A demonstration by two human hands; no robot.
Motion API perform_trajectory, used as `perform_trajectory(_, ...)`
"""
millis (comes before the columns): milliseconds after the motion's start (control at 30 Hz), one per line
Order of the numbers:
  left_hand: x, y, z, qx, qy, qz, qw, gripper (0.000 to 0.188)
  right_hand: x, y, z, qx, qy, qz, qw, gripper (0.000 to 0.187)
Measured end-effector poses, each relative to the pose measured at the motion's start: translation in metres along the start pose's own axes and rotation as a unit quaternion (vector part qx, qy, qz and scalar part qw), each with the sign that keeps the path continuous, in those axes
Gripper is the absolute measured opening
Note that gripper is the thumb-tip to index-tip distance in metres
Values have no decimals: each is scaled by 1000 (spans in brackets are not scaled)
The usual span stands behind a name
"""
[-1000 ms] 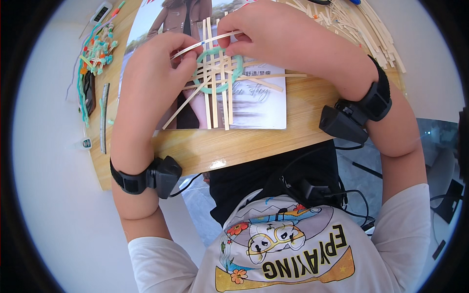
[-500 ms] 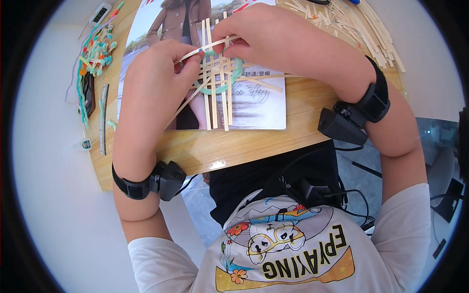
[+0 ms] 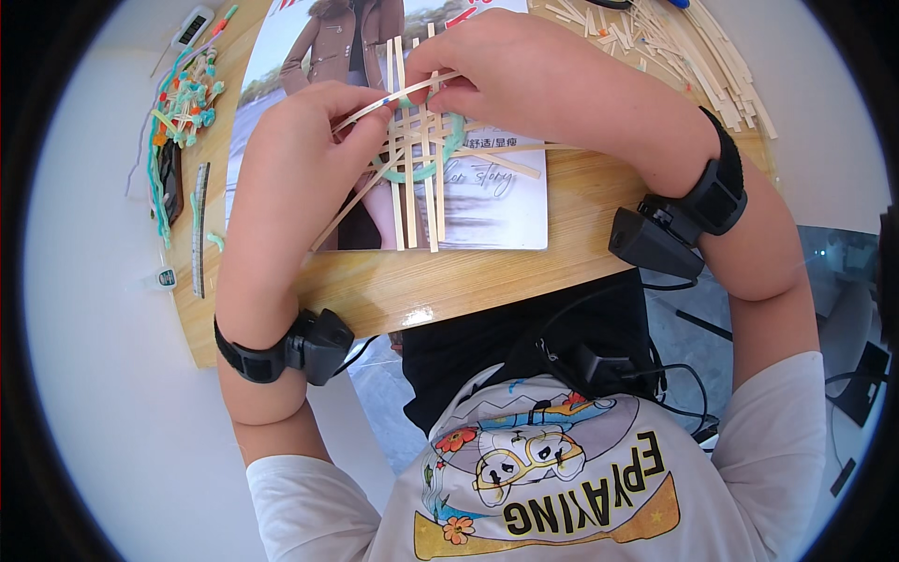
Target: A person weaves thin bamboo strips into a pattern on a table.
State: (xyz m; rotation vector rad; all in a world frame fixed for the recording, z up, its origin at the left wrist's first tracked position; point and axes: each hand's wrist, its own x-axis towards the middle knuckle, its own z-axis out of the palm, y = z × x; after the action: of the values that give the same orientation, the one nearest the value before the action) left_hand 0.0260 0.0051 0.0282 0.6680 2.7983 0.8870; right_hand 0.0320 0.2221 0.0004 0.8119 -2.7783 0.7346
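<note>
A lattice of crossed flat wooden strips (image 3: 435,201) lies on a magazine (image 3: 510,220) with a coat picture on it. Through the lattice runs a ring of fuzzy mint-green pipe cleaner (image 3: 456,136). Over the far side of the ring, one pale strip (image 3: 409,92) is held slantwise between both hands. My left hand (image 3: 314,140) pinches its left end between thumb and fingers. The right end is pinched by my right hand (image 3: 482,61), whose fingertips partly hide the strip and the ring's far edge.
A pile of wooden strips and short offcuts (image 3: 698,56) lies at the far right of the wooden table (image 3: 449,281). Along the left edge are a coloured pipe-cleaner bundle (image 3: 192,98), a ruler (image 3: 199,229), a small bottle (image 3: 164,278) and a white device with a display (image 3: 194,26).
Both hands keep their pinch on the strip, with only a very slight shift. The magazine and lattice look nearly the same.
</note>
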Motion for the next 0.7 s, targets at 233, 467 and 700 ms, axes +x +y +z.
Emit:
perform_trajectory(233, 1, 2, -4, 14, -14, -23, 1000, 26, -1, 1, -1, 16, 5, -9, 1000, 24)
perform_trajectory(467, -1, 1, -4, 4, -21, -13, 1000, 26, -1, -1, -1, 9, 13, -10, 1000, 24)
perform_trajectory(700, 2, -8, -4, -109, -77, -35, 990, 33, -2, -4, -8, 23, -26, 16, 999, 24)
